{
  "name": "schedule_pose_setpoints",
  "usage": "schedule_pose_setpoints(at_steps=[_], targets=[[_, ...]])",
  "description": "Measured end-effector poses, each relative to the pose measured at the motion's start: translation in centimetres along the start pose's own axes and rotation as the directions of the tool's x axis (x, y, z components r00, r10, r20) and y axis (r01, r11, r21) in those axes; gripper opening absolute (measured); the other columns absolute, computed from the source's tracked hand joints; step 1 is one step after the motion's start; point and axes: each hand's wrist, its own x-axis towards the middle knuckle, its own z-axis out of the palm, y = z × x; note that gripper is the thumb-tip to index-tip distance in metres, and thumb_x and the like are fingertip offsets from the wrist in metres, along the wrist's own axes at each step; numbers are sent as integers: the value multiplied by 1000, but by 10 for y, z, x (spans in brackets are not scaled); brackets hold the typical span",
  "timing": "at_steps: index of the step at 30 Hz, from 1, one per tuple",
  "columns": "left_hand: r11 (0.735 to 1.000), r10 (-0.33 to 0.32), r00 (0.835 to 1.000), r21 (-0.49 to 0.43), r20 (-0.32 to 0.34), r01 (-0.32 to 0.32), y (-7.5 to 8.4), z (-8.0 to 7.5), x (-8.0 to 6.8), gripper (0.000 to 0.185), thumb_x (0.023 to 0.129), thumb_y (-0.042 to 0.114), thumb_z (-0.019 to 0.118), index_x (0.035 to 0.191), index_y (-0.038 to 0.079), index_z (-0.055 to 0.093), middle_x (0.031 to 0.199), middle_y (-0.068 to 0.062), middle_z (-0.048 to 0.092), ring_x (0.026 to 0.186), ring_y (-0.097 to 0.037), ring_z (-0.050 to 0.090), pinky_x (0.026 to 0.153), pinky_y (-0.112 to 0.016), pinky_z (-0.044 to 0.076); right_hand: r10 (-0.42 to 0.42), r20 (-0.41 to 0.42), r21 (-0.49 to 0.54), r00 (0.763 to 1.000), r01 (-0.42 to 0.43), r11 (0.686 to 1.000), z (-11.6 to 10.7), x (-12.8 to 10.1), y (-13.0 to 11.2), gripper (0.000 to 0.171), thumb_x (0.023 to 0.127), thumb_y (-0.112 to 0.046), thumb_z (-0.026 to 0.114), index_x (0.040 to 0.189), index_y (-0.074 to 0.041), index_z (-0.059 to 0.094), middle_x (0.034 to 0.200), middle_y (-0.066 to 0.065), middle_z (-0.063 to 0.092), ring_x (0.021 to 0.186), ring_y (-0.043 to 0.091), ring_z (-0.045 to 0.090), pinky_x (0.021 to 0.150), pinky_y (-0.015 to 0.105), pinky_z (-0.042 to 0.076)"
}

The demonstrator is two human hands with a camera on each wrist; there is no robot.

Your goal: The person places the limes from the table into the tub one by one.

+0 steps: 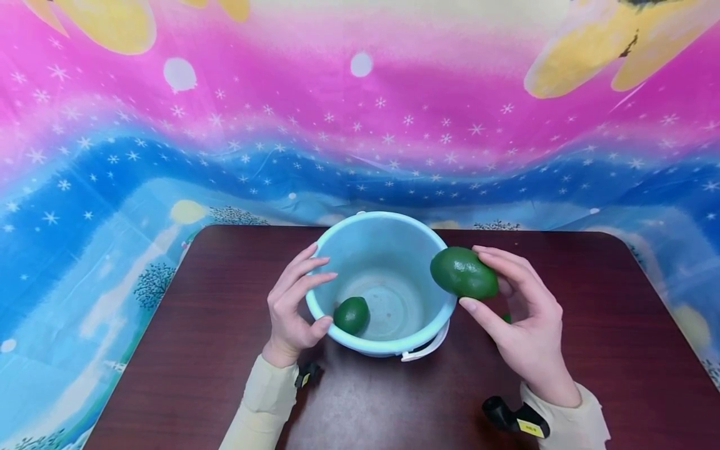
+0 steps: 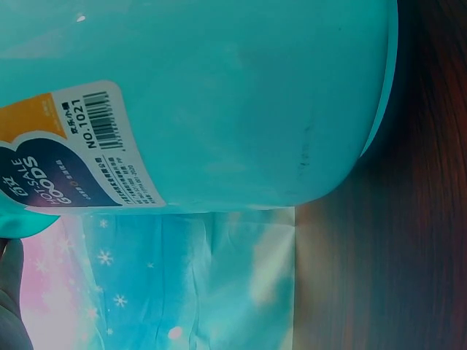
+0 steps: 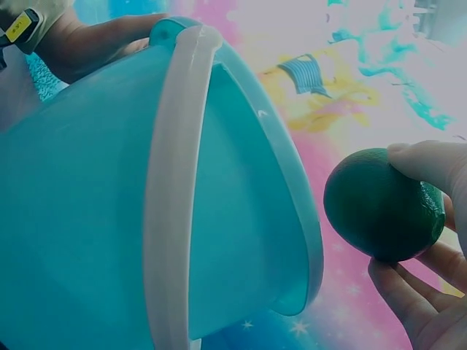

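A dark reddish-brown wooden table (image 1: 607, 350) is seen from above, backed by a draped cloth (image 1: 360, 125) printed in pink, blue and yellow with white stars. Nearest the viewer, two cream sleeves are seen at the lower edge, each wrist carrying a small black camera mount. Just beyond them, a round light-blue plastic bucket (image 1: 388, 250) with a white handle is stood on the table between the hands. The bucket's left wall is clasped by the left hand (image 1: 292, 306), its thumb laid against the near rim and its fingers curved around the outside. A printed label with a barcode (image 2: 95, 146) is shown on the bucket's outer wall in the left wrist view. A large dark green oval avocado-like fruit (image 1: 464, 273) is pinched between the thumb and fingertips of the right hand (image 1: 523, 312) and is held just over the bucket's right rim. A smaller round green lime-like fruit (image 1: 351, 314) is seen lying inside the bucket, against its near-left wall.
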Motion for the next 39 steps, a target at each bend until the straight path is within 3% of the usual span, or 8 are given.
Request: schedule_pose_setpoints(at_steps=[39], targets=[[1000, 2, 1000, 9, 6, -2, 1, -1, 2, 63, 93, 60, 59, 98, 0, 77, 106, -23, 70, 114, -52, 60, 99, -53, 51, 2, 25, 18, 1000, -3, 1000, 4, -2, 0, 55, 81, 12, 80, 128, 22, 54, 133, 35, 53, 126, 33, 56, 103, 31, 48]])
